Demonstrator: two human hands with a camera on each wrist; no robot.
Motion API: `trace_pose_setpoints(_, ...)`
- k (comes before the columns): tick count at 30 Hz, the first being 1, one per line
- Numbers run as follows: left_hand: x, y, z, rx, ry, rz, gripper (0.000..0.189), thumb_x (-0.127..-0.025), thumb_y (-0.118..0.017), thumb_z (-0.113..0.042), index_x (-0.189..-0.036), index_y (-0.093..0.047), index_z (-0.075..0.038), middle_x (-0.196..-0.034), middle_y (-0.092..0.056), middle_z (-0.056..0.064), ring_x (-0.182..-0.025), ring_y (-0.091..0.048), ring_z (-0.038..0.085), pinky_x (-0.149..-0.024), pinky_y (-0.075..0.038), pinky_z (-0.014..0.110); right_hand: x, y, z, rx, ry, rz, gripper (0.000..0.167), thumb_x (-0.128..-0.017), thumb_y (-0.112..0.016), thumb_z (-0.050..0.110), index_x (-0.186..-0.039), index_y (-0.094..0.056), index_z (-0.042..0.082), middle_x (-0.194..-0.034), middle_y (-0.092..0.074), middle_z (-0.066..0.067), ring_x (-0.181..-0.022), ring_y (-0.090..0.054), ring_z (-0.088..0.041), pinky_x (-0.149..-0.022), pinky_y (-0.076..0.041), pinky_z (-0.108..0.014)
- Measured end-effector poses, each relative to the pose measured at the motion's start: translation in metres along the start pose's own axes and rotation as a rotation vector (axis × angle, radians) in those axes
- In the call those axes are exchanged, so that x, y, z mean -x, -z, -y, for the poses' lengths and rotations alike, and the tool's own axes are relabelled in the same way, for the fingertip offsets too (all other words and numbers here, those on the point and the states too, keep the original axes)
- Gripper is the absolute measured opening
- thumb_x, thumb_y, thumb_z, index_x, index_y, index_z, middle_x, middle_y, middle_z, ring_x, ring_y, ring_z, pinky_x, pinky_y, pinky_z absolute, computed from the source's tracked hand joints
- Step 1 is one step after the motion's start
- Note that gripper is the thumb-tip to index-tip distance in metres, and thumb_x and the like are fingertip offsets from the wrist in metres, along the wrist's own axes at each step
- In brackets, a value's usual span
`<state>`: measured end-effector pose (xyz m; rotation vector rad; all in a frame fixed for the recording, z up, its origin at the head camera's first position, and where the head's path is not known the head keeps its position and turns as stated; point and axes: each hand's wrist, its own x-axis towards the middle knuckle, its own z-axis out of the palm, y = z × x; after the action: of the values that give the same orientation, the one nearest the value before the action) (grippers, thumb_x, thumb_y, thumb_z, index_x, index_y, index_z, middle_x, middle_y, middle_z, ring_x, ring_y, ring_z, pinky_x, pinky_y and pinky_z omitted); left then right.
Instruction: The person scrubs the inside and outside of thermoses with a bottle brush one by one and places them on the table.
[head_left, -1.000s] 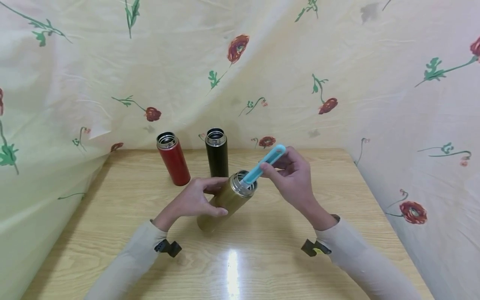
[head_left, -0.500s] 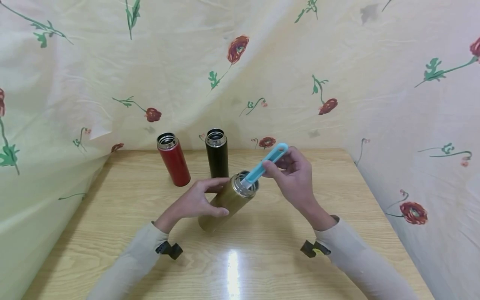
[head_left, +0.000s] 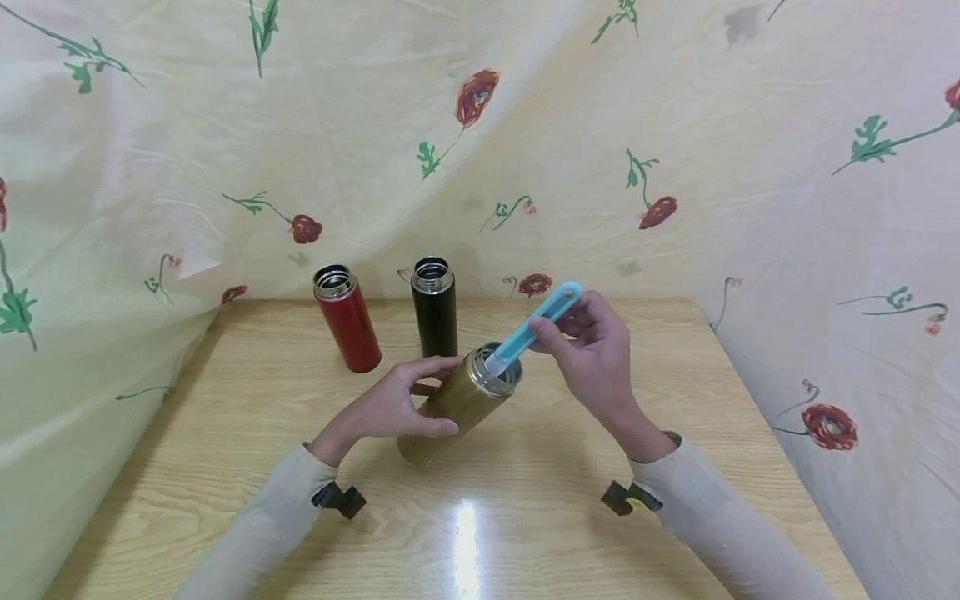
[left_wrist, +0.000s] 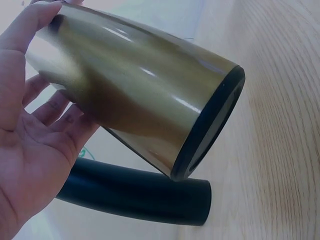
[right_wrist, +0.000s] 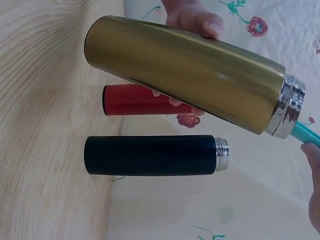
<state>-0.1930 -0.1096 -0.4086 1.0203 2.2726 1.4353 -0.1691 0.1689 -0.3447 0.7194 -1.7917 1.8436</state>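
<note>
My left hand grips a gold thermos flask round its body, thumb on the near side. The flask leans, its open steel mouth toward the upper right, and its dark-rimmed base shows in the left wrist view. In my right hand, thumb and fingers pinch the light-blue handle of a bottle brush. A pale shaft below the handle enters the flask's mouth; the brush's far end is hidden inside. In the right wrist view, the handle emerges from the steel neck.
A red flask and a black flask stand uncapped toward the back of the wooden table, the black one just behind the gold flask. Flower-patterned cloth hangs behind the table and along both sides.
The brush handle has moved slightly up and right with my right hand, drawing a little out of the mouth. The gold flask has shifted slightly right; the other flasks stay put.
</note>
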Motion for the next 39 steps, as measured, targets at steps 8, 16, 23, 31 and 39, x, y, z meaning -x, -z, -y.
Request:
trace_pose_setpoints(8,0.002,0.001,0.002,-0.015,0.008,0.034,0.086,-0.08,-0.086,-0.022,-0.153,-0.044,-0.006,-0.148,-0.053,0.007,-0.131,-0.054,0.029,-0.106,-0.05,0.05,-0.001,0.001,0.0,-0.015,0.004,0.007,0.019,-0.089,-0.066,-0.018,-0.104,-0.054,-0.017,-0.092,-0.073,-0.006,-0.082,-0.076,-0.017,-0.067,-0.062,-0.036)
trace_pose_setpoints(16,0.003,0.0,0.005,0.01,0.015,0.038,0.087,-0.079,-0.088,-0.021,-0.153,-0.044,-0.004,-0.15,-0.052,0.009,-0.131,-0.055,0.03,-0.106,-0.051,0.048,-0.001,0.004,0.0,-0.035,-0.003,-0.012,0.02,-0.09,-0.065,-0.017,-0.106,-0.053,-0.018,-0.093,-0.072,-0.007,-0.083,-0.076,-0.018,-0.067,-0.062,-0.038)
trace_pose_setpoints(23,0.003,0.0,0.007,0.033,0.026,0.054,0.087,-0.079,-0.088,-0.02,-0.153,-0.044,-0.004,-0.145,-0.056,0.01,-0.128,-0.059,0.029,-0.105,-0.052,0.045,-0.002,0.005,0.004,-0.03,0.013,-0.014,0.02,-0.09,-0.065,-0.015,-0.105,-0.053,-0.019,-0.092,-0.072,-0.008,-0.081,-0.076,-0.018,-0.065,-0.062,-0.037)
trace_pose_setpoints(31,0.007,0.001,0.012,0.063,0.03,0.074,0.086,-0.079,-0.087,-0.019,-0.153,-0.044,-0.003,-0.146,-0.056,0.012,-0.127,-0.062,0.03,-0.105,-0.052,0.045,-0.008,0.012,0.01,-0.022,0.04,-0.024,0.03,-0.092,-0.074,0.001,-0.102,-0.053,-0.019,-0.088,-0.071,-0.014,-0.078,-0.076,-0.018,-0.063,-0.062,-0.038)
trace_pose_setpoints(39,0.009,0.002,0.017,0.056,0.017,0.062,0.086,-0.079,-0.088,-0.019,-0.152,-0.045,-0.003,-0.146,-0.057,0.012,-0.127,-0.061,0.031,-0.105,-0.052,0.045,-0.012,0.019,0.017,-0.027,0.055,-0.036,0.027,-0.091,-0.075,0.003,-0.102,-0.057,-0.015,-0.087,-0.072,-0.013,-0.077,-0.076,-0.019,-0.063,-0.062,-0.037)
